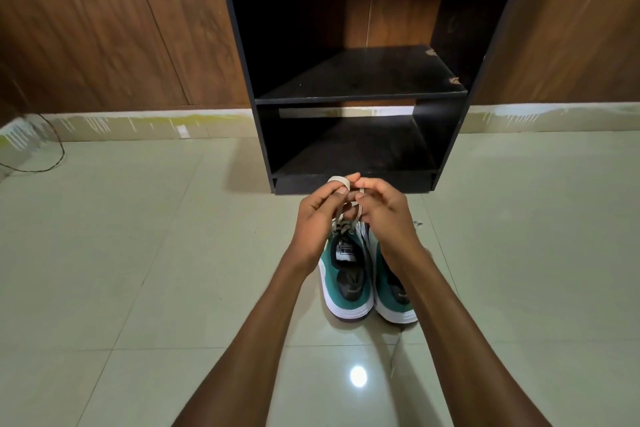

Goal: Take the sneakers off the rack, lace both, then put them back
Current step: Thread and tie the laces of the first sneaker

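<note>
Two green sneakers with white soles stand side by side on the floor, heels toward me. The left sneaker (346, 279) has a black tongue with a white label. My right forearm partly covers the right sneaker (391, 291). Above the left sneaker, my left hand (320, 215) pinches a loop of its beige lace (341, 218), which curls over my thumb. My right hand (384, 211) grips the other part of the same lace, fingertips touching the left hand. The black shoe rack (360, 97) stands just beyond, its shelves bare.
Glossy pale floor tiles (138, 253) spread all around the sneakers. Wood-panelled walls flank the rack. A thin dark cable (55, 149) lies on the floor at the far left by the skirting.
</note>
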